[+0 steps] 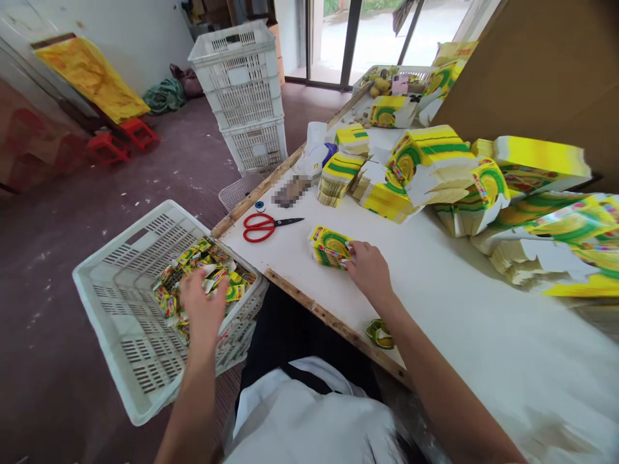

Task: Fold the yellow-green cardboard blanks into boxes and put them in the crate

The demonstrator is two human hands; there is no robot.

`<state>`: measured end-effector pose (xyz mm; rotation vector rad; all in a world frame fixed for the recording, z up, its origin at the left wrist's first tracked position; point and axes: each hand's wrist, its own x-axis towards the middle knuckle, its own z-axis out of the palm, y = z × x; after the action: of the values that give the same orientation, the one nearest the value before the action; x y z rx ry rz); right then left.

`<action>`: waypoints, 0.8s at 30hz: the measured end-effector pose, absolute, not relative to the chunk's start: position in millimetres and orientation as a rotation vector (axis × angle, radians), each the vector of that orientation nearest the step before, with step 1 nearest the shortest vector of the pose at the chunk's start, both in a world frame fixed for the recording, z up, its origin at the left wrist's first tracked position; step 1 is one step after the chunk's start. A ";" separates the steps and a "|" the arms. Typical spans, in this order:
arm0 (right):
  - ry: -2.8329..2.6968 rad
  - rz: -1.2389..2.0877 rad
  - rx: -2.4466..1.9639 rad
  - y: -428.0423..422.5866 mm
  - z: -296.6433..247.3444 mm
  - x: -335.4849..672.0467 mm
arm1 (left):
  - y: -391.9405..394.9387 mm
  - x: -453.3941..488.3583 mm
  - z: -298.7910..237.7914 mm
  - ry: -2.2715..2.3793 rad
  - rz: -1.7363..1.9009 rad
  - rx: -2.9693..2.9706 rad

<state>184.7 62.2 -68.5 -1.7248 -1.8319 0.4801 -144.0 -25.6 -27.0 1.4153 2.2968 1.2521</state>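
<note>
left hand (203, 306): reaches down into the white crate (113, 303), which sits on the floor just left of the counter (435, 309). the palm faces down over the loose packets.
left fingers: curled into the heap, tips hidden among the packets. we cannot tell whether they pinch one.
loose packets (193, 264): small yellow-and-green wrappers piled in the crate's near right corner, touching the hand.
right hand (368, 269): rests on the counter with the forearm stretched across its near edge.
right fingers: drawn together and bent, tips on the right edge of the small stack. we cannot tell whether they grip it.
small stack (329, 246): a neat block of the same yellow-and-green printed pieces. it lies flat on the counter near the front edge, right of the scissors.
scissors (264, 227): red handles, blades shut and pointing right. they lie on the counter apart from both hands.
small roll (260, 206): blue and white, just behind the scissor handles.
printed bundles (425, 167): large yellow-and-green bundles heaped across the back and right of the counter, some slumped.
green scrap (380, 334): sits at the counter's near edge, beside the right forearm.
stacked crates (244, 90): white, on the floor beyond the counter.
red stools (120, 138): by the far wall.
</note>
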 end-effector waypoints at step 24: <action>-1.390 1.387 -1.078 -13.6 -36.7 113.4 | -1.8 7.8 -22.7 1.113 1.610 0.400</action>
<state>113.4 -13.6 -36.7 -1.0778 -1.3905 1.3866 7.8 -1.8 -22.7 0.4004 1.1130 1.6099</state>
